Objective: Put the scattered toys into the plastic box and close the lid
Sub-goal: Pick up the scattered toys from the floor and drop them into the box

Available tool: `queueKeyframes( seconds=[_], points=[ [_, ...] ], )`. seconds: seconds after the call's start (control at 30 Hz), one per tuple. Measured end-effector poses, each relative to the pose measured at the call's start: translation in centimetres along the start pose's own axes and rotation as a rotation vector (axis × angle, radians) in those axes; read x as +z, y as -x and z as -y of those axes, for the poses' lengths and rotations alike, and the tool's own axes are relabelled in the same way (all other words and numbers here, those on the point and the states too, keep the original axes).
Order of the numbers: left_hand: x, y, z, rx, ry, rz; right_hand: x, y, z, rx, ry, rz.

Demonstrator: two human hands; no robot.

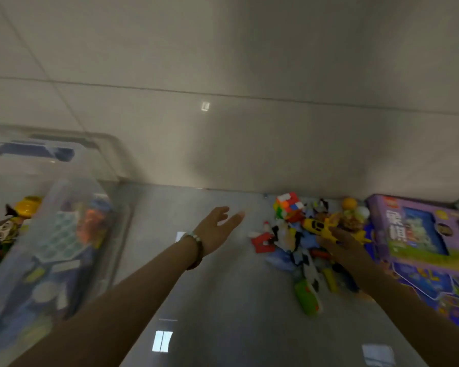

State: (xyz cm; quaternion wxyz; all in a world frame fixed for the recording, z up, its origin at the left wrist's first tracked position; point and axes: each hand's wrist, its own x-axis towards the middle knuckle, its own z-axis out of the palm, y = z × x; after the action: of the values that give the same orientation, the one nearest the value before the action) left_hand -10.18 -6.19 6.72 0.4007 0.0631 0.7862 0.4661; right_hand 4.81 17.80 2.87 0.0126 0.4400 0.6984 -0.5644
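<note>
The scattered toys [302,239] lie heaped on the grey floor [210,300] to the right, close against the wall [249,128]. On top of the heap is a yellow toy [317,226], its long axis slanting from far-left to near-right, with the rounded end pointing toward the wall. A multicoloured puzzle cube [289,205] sits at the far-left edge of the heap, a red piece [263,242] at its left side, and a long green toy [306,298] at the near end, lengthwise toward the person.

The right hand [339,243] rests on the heap, its fingers reaching to the near end of the yellow toy. Blur hides whether they hold it. The left hand [217,227] hovers over bare floor between heap and box, arm stretched forward, fingers straight and spread, thumb apart, holding nothing. A beaded bracelet [195,242] circles its wrist.

The clear plastic box [117,234] stands at the left, its long axis running from the person toward the wall, with toys already inside. Just right of the heap lies a purple boxed set [419,234]. A small figure [6,229] stands left of the box.
</note>
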Motion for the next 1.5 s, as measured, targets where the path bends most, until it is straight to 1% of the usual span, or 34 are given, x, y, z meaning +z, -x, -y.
queueKeyframes(
  seconds=[0.07,0.23,0.33,0.4,0.5,0.57,0.7,0.77,0.83,0.9,1.0,1.1,1.2,1.27,1.37,1.5],
  points=[
    [3.1,-1.3,1.4,-0.089,0.033,0.035,-1.0,-0.2,-1.9,0.009,0.007,-0.002],
    [9.0,-3.3,3.9,-0.293,0.163,0.064,-2.0,-0.3,-5.2,0.002,-0.034,0.059],
    [11.3,-4.2,4.5,-0.362,0.237,0.053,-1.3,-1.5,-6.9,0.047,-0.07,0.044],
    [12.3,-4.6,4.5,-0.338,0.27,0.042,-0.8,-2.2,-7.5,0.093,-0.082,-0.003],
    [13.1,-5.7,4.4,-0.214,0.232,0.046,0.3,-3.5,-7.6,0.045,-0.083,-0.011],
    [13.6,-6.5,4.3,-0.199,0.257,0.052,0.8,-4.7,-8.1,0.046,-0.082,0.0],
    [13.9,-9.2,4.7,-0.231,0.331,-0.025,2.1,-6.2,-7.7,0.072,-0.135,-0.075],
    [13.8,-10.9,5.6,-0.213,0.241,-0.023,2.7,-6.6,-7.4,0.067,-0.139,-0.101],
    [13.6,-13.8,8.3,-0.202,0.137,-0.025,3.2,-7.2,-7.4,0.056,-0.152,-0.121],
    [13.6,-13.6,7.2,-0.205,0.051,-0.022,3.6,-7.8,-7.7,0.057,-0.123,-0.137],
    [13.9,-11.8,4.1,-0.164,-0.132,0.029,4.1,-8.4,-7.6,0.023,-0.105,-0.117],
    [14.2,-12.1,3.3,-0.152,-0.258,0.035,4.5,-8.8,-7.0,0.016,-0.111,-0.099],
    [14.3,-12.5,3.4,-0.12,-0.24,0.056,5.1,-9.0,-6.4,-0.004,-0.077,-0.131],
    [14.3,-12.4,3.4,-0.105,-0.184,0.068,5.6,-9.2,-6.3,-0.003,-0.061,-0.153],
    [14.2,-12.7,3.7,-0.102,-0.177,0.074,5.8,-9.1,-6.4,0.03,-0.054,-0.132],
    [13.7,-13.0,4.1,-0.092,-0.14,0.078,5.6,-8.5,-6.4,-0.054,-0.018,-0.08]
  ],
)
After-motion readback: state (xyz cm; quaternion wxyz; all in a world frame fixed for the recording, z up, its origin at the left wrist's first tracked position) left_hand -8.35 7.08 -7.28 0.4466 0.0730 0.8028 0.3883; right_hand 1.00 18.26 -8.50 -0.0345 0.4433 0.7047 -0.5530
